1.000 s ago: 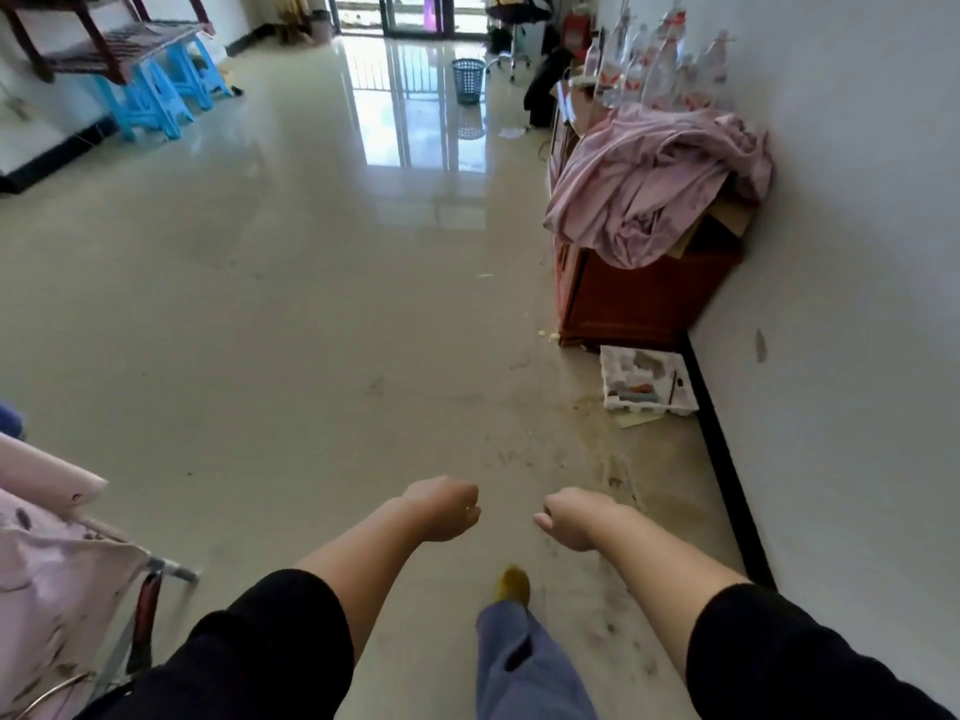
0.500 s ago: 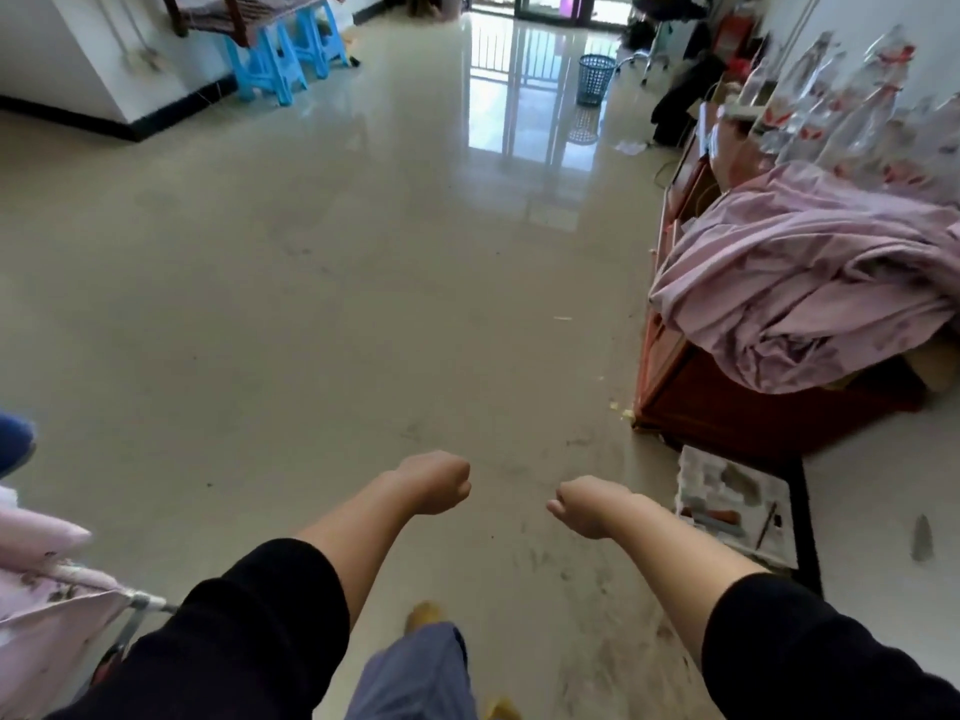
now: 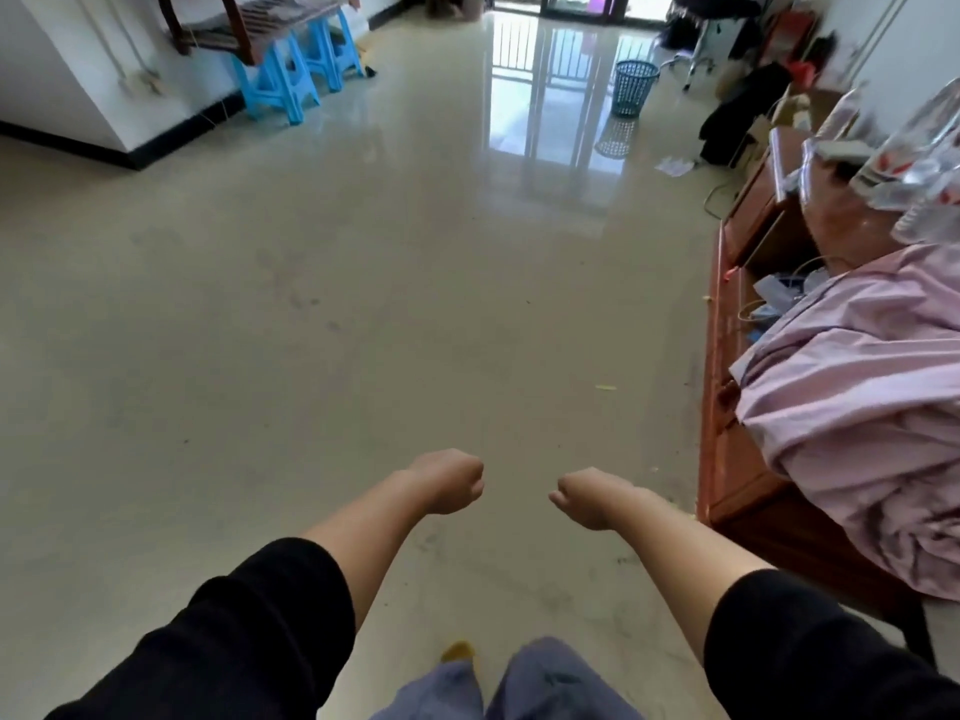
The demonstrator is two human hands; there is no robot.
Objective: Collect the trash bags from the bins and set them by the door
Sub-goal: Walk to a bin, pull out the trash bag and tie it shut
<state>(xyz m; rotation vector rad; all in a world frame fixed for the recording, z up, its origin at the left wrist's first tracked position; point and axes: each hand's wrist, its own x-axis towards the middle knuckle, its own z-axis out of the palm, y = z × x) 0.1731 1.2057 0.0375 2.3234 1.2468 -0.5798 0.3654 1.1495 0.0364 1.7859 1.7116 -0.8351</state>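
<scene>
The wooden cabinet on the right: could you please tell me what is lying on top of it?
A crumpled pink cloth covers the near end of the wooden cabinet, with clear plastic bottles farther back. Whatever lies beneath the cloth is hidden.

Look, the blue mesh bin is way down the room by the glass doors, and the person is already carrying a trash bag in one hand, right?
Not quite. The blue mesh bin does stand far down the room near the glass doors, but the head view shows no bag: the left hand and right hand are both curled into fists holding nothing.
</scene>
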